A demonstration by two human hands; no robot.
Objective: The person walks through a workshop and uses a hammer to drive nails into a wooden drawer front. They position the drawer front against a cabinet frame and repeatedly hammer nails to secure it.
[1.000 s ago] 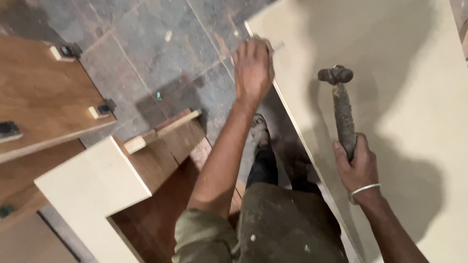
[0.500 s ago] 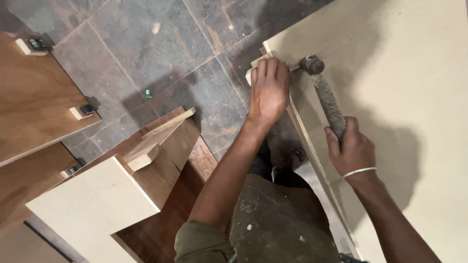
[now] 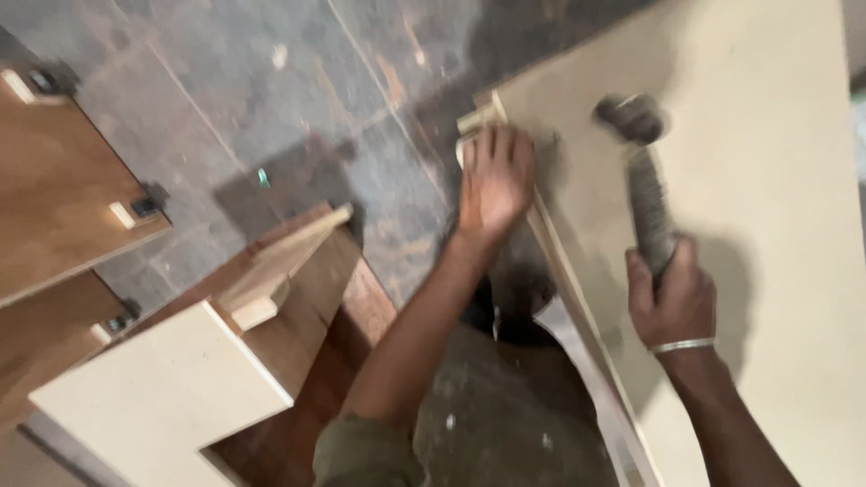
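Far left of your hands: brown plywood panels (image 3: 63,207) lie on the floor, with small dark fittings at their corners, well apart from both hands.

Lower left of your left hand: a pale board (image 3: 162,397) sits over a brown wooden frame (image 3: 307,307), with a short pale batten (image 3: 280,261) lying across it; nothing here is touched.

Floor: grey stone tiles (image 3: 271,99), scuffed and stained, with a tiny green speck (image 3: 263,178) left of your left hand.

Left hand: your left hand (image 3: 494,180) lies fingers down on the near corner of the large cream panel (image 3: 749,234), pressing on the pale edge strip (image 3: 478,119). The fingers are bent over the edge; whether they pinch something small cannot be told through the blur.

Edge strip: it runs along the panel's left edge, from the corner under your left hand down towards your body. Its long axis is slanted, far-left to near-right.

Right hand: your right hand (image 3: 672,293) is closed round the handle of a hammer (image 3: 645,171), with a thin bangle (image 3: 683,344) at the wrist.

Hammer: the handle points away from you, the dark head raised above the panel, just right of your left hand and apart from it. It is motion-blurred.

Key relation: the corner lies up and left of the hammer head; your left hand is already on it, the right is the farther one.

Surface: the cream panel is flat, smooth and bare to the right of your right hand.
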